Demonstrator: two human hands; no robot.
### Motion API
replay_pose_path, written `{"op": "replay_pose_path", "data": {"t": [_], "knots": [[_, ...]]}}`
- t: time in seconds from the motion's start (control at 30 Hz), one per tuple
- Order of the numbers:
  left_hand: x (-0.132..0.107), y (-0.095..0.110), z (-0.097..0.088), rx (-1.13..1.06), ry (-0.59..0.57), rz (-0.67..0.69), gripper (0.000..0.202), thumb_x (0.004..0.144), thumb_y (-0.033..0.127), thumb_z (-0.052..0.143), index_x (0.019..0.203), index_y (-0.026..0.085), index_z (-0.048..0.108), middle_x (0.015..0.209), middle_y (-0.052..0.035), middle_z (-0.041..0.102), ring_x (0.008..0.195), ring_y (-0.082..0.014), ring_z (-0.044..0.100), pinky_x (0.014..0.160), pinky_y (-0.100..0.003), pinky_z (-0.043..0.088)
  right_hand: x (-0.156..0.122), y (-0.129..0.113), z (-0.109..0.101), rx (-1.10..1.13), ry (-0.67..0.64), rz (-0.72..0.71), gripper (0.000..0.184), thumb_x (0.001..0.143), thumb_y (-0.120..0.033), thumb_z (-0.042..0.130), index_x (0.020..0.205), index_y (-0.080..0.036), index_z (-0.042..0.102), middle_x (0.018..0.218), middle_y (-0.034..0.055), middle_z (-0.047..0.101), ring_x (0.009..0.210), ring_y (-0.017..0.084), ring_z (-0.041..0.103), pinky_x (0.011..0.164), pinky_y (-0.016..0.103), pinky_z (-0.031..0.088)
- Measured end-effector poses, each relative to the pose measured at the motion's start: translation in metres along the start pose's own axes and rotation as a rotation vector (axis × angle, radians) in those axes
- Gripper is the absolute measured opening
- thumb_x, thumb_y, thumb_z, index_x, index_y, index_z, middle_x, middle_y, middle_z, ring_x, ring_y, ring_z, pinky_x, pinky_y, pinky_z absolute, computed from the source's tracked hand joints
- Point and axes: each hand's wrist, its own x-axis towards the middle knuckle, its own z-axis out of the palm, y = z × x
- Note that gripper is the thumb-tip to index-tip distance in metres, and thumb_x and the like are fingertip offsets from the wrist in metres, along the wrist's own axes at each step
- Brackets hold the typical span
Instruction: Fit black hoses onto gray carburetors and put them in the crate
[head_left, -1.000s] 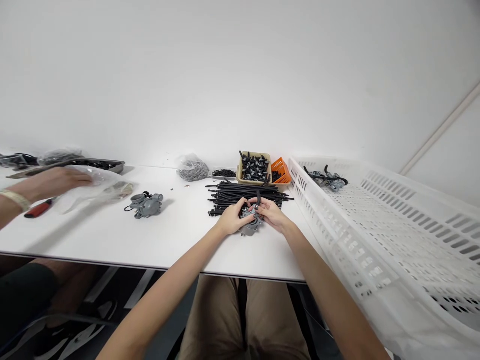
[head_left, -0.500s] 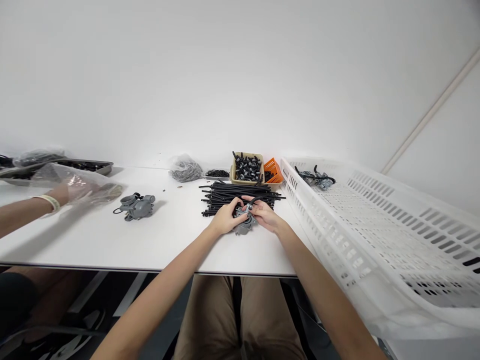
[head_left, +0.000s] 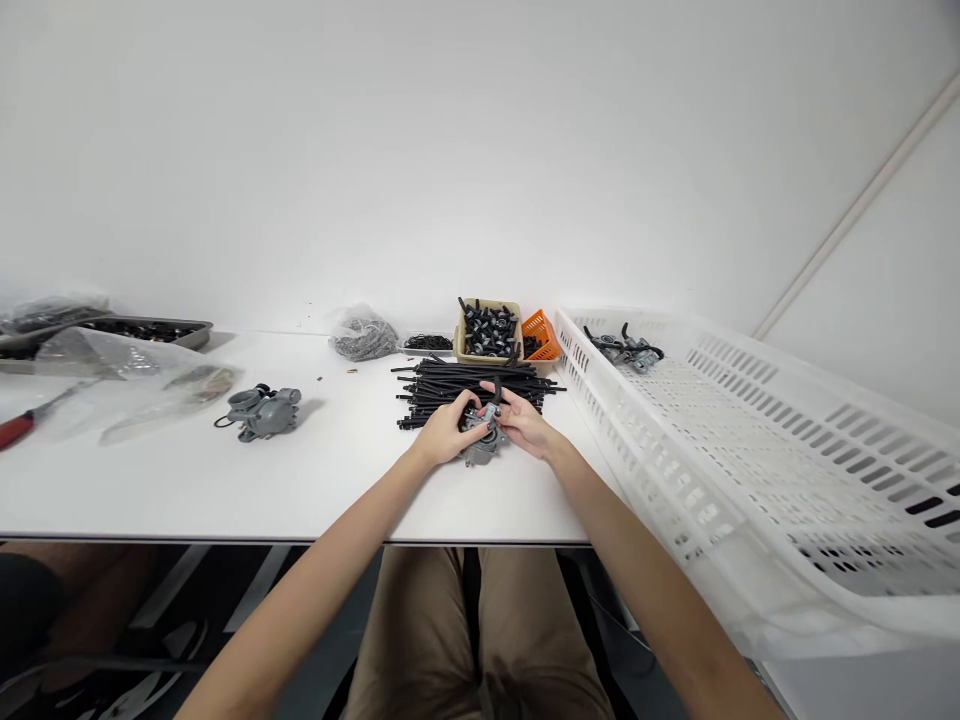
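My left hand and my right hand both grip a grey cast carburetor just in front of a pile of black rubber hoses. The hands hide most of its body. A short black hose rises from it between my fingers. Farther left on the white table, a second grey carburetor lies apart from my hands.
A white perforated crate on the right holds assembled carburetors. Behind the hoses stand a tan box of small parts and an orange basket. A plastic bag, metal tray and red-handled screwdriver lie left.
The other person's hand at the left has gone out of view, leaving the clear plastic behind. The scene has shifted slightly left in the view. My hands still hold the carburetor.
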Motion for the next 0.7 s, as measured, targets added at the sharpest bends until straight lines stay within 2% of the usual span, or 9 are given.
{"op": "replay_pose_path", "data": {"t": [0.07,0.17,0.3,0.4,0.57,0.7], "knots": [[0.0007,-0.0002,0.0006,0.014,0.000,-0.003,0.029,0.080,0.046,0.056,0.095,0.022,0.050,0.068,0.0039,0.055,0.059,-0.0149,0.049,0.061,-0.025,0.037,0.0003,0.0005,0.0018,-0.017,0.002,-0.008,0.056,0.067,-0.025,0.078,0.120,-0.024,0.060,0.090,0.0010,0.070,0.084,0.014,0.063,0.076,0.025,0.047],[0.0015,-0.0006,0.0010,0.001,-0.006,0.004,0.031,0.080,0.046,0.056,0.097,0.022,0.050,0.073,0.0019,0.058,0.064,-0.0161,0.053,0.064,-0.026,0.039,-0.0006,-0.0008,0.0013,-0.007,-0.005,0.000,0.035,0.068,-0.028,0.077,0.100,-0.019,0.068,0.089,0.0032,0.069,0.082,0.014,0.062,0.077,0.027,0.047],[0.0011,-0.0008,0.0000,-0.038,-0.017,0.011,0.029,0.081,0.045,0.055,0.098,0.021,0.050,0.076,0.0013,0.060,0.068,-0.0166,0.054,0.068,-0.027,0.040,-0.0020,-0.0020,-0.0030,0.052,-0.014,0.005,0.022,0.065,-0.024,0.077,0.084,-0.018,0.067,0.083,0.0034,0.068,0.076,0.014,0.060,0.075,0.027,0.047],[0.0003,-0.0006,-0.0014,-0.048,-0.014,0.010,0.027,0.081,0.043,0.055,0.097,0.021,0.050,0.076,0.0016,0.061,0.068,-0.0165,0.054,0.069,-0.027,0.041,-0.0020,-0.0012,-0.0039,0.076,0.015,0.007,0.025,0.063,-0.020,0.078,0.082,-0.020,0.063,0.081,0.0017,0.069,0.075,0.015,0.061,0.075,0.028,0.048],[-0.0002,-0.0015,-0.0022,-0.019,-0.014,0.007,0.026,0.081,0.042,0.055,0.097,0.022,0.049,0.076,0.0015,0.061,0.068,-0.0173,0.055,0.069,-0.028,0.041,-0.0017,-0.0006,-0.0013,0.030,0.013,0.000,0.046,0.061,-0.023,0.081,0.104,-0.022,0.066,0.095,0.0051,0.071,0.087,0.018,0.064,0.079,0.029,0.048],[0.0002,-0.0033,-0.0004,0.007,-0.004,0.022,0.027,0.081,0.044,0.055,0.095,0.022,0.049,0.075,0.0015,0.061,0.067,-0.0172,0.055,0.067,-0.027,0.040,-0.0013,0.0002,-0.0003,-0.007,-0.010,0.020,0.045,0.062,-0.030,0.082,0.103,-0.021,0.070,0.097,0.0060,0.072,0.087,0.017,0.065,0.081,0.030,0.048]]}}
